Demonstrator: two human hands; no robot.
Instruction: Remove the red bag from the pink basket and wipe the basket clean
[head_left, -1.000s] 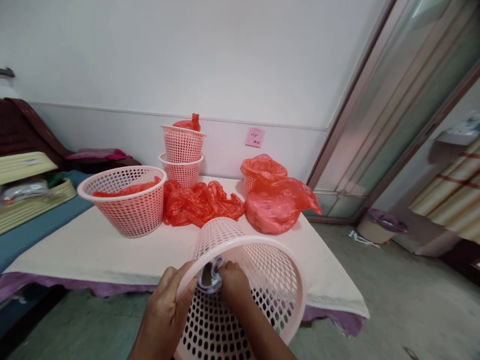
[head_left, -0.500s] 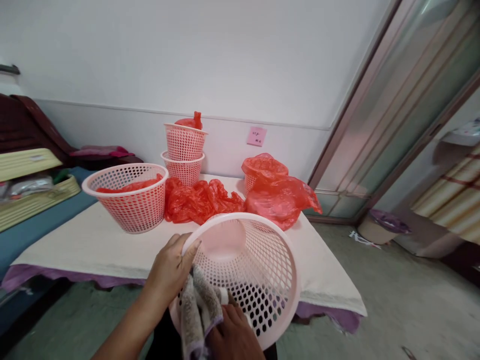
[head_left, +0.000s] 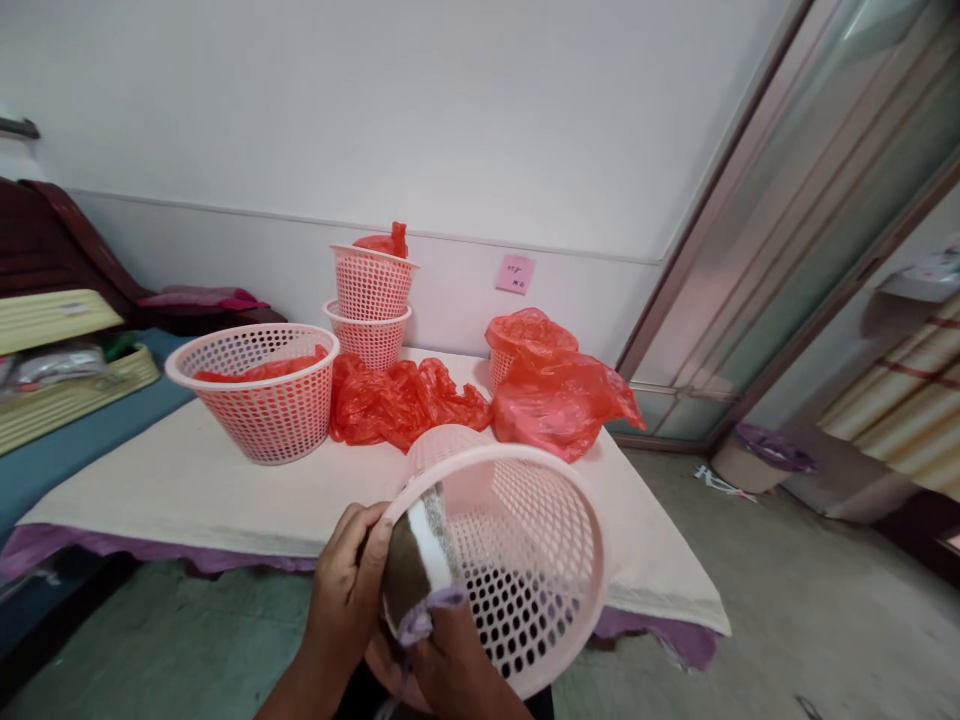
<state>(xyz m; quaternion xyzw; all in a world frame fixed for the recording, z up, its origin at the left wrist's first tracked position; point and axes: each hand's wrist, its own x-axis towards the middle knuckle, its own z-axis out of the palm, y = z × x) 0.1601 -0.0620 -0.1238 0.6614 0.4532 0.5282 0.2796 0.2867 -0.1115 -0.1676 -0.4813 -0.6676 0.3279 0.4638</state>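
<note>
**Wiping the basket rim — keep it braced, cloth folded over the edge**

Head view: the pale pink basket (head_left: 517,560) is held in the air, tipped so its mouth faces the camera, just off the near edge of the table (head_left: 187,490) and not resting on it. The left hand (head_left: 349,590) is closed on the rim at the basket's left side, fingers curled over the edge. The right hand (head_left: 450,665) is low in the frame, partly cut off; it's wrapped around a grey-brown cloth (head_left: 412,570) w/ a purple hem, pressing it against the inside of the rim right by the left hand's fingers.

To do this bit well, I'd judge: keep the left grip firm so the light mesh doesn't flex away, drape the cloth over both faces of the rim, and turn the basket w/ the left hand rather than chasing round w/ the right. The holes could snag the hem — wipe along the rim, not across.

On the table, further back: a wide red basket (head_left: 259,395) near the left edge, two stacked small baskets (head_left: 371,305) at the far edge, crumpled red bags (head_left: 405,400) mid-table, and a bag-covered basket (head_left: 555,385) toward the far right corner.
</note>
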